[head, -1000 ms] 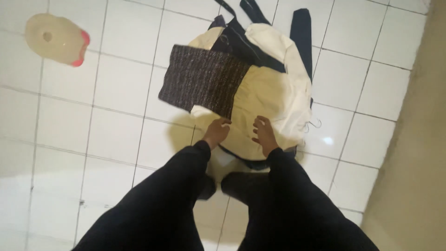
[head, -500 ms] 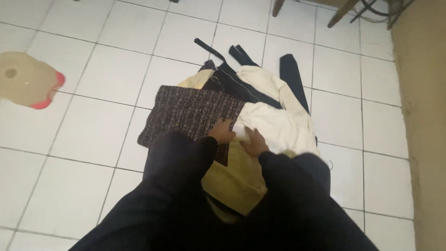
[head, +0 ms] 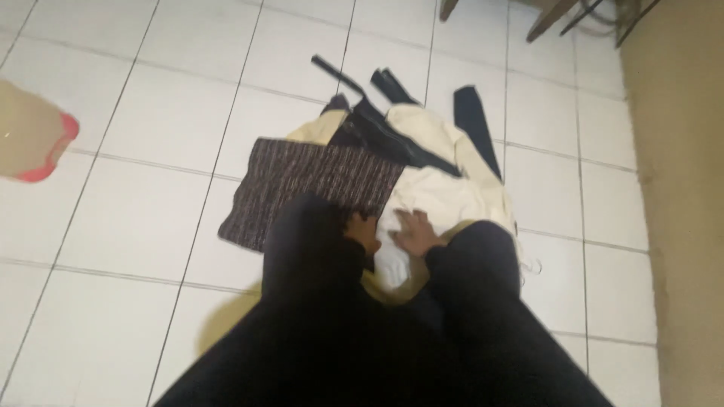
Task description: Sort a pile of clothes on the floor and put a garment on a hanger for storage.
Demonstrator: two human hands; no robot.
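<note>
Head view: we look down on a white tiled floor (head: pixel 136 218) where a heap of clothes lies. Our right hand (head: pixel 415 235) rests flat on the cream cloth (head: pixel 441 200), fingers spread, pressing rather than gripping. Our left hand (head: pixel 362 235) sits just beside it at the edge of the dark knit (head: pixel 309 188); the black sleeve (head: pixel 309 249) hides most of it, so we cannot tell whether its fingers are closed on anything. The knit lies flat on the left of the heap, touching the cream cloth. Dark straps (head: pixel 400 139) cross the heap's far side (one strip lies apart, nearer the wall). A pale jug (head: pixel 30 139) with a red cap stands well apart, at the left edge.
</note>
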